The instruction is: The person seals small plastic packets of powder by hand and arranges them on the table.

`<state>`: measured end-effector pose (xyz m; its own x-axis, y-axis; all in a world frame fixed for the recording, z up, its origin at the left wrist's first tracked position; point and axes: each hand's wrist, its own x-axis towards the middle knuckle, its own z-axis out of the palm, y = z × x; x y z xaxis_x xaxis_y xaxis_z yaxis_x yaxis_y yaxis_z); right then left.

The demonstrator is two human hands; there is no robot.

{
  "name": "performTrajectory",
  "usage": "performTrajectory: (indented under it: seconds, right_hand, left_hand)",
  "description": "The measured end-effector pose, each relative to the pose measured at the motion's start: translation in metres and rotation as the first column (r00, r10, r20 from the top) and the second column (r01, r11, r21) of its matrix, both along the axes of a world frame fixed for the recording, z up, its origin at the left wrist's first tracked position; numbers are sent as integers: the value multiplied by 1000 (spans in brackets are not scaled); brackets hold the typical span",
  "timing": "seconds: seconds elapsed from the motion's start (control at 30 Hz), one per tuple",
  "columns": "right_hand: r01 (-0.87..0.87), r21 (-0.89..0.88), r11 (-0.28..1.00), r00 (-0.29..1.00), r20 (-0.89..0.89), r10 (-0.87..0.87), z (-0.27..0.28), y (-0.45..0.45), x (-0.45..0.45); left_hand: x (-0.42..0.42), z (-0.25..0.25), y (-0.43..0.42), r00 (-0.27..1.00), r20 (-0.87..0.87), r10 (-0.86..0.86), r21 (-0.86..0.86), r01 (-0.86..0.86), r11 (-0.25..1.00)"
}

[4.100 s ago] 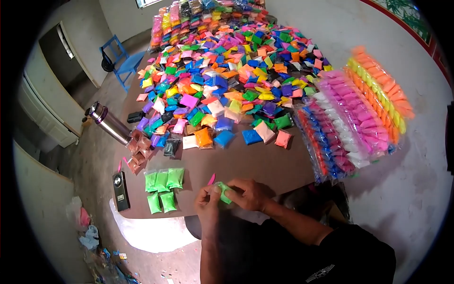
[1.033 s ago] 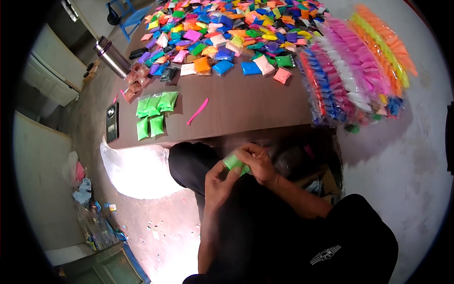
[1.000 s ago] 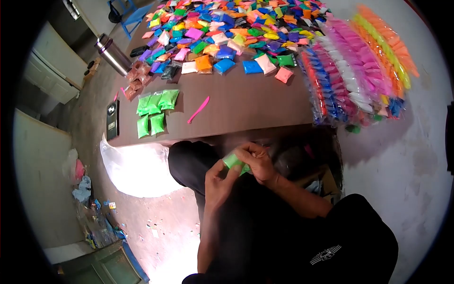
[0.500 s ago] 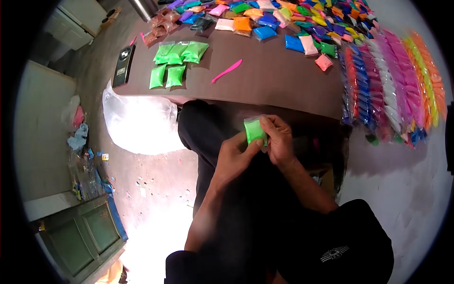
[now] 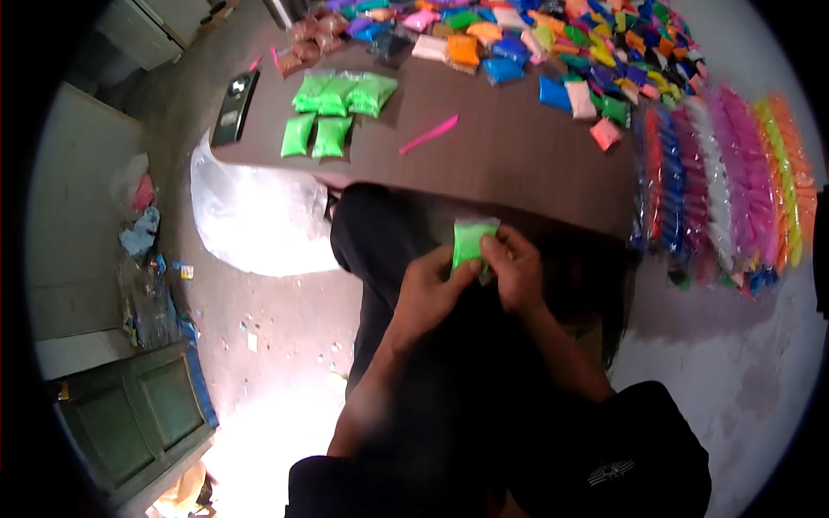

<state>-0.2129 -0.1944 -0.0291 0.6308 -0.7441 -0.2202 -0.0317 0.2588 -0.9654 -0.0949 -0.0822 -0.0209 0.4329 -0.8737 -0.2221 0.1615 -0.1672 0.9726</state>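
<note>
Above my lap, just short of the table edge, I hold a small bright green packet [image 5: 471,239] in clear plastic. My left hand [image 5: 432,289] pinches its lower left side with the thumb on top. At the packet's right side, my right hand [image 5: 516,268] grips it between thumb and bent fingers. What the packet contains looks soft, but I cannot make out its kind. On the table beyond lie several similar green packets [image 5: 332,136], some overlapping in a row and two in front. To their right is a pink plastic knife [image 5: 429,135].
A brown table [image 5: 518,164] carries a big heap of coloured packets [image 5: 596,52] at the back and brown packets [image 5: 311,41] at back left. Long strips of joined packets [image 5: 717,181] hang over the right end. A phone [image 5: 235,107] lies at left, above a clear plastic bag [image 5: 259,216].
The view has shifted slightly, so the table things sit a little farther right. My right hand has slid a little lower along the packet's side, and the packet looks more upright. Both hands still hold it.
</note>
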Motion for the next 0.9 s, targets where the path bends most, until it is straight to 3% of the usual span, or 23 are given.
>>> performTrajectory:
  seconds: [0.23,0.4,0.5,0.7,0.9]
  right_hand:
    - [-111,77,991,992,64,106,-5,-3,-8]
    - [-19,136,991,991,131,1,-10,0,-2]
    - [-80,7,997,995,53,80,-12,1,-7]
    - [-181,43,982,977,117,175,-4,-2,-4]
    - [-222,-53,974,973,48,224,-1,-2,-2]
  left_hand:
    - [-1,6,5,996,-84,44,-52,-48,997]
    - [1,-4,7,996,-41,75,-32,-77,997]
    - [-2,-13,10,990,-59,125,-68,-129,989]
    - [-1,1,8,969,-185,162,-106,-183,977]
    - [5,-8,9,973,-160,167,-146,-190,971]
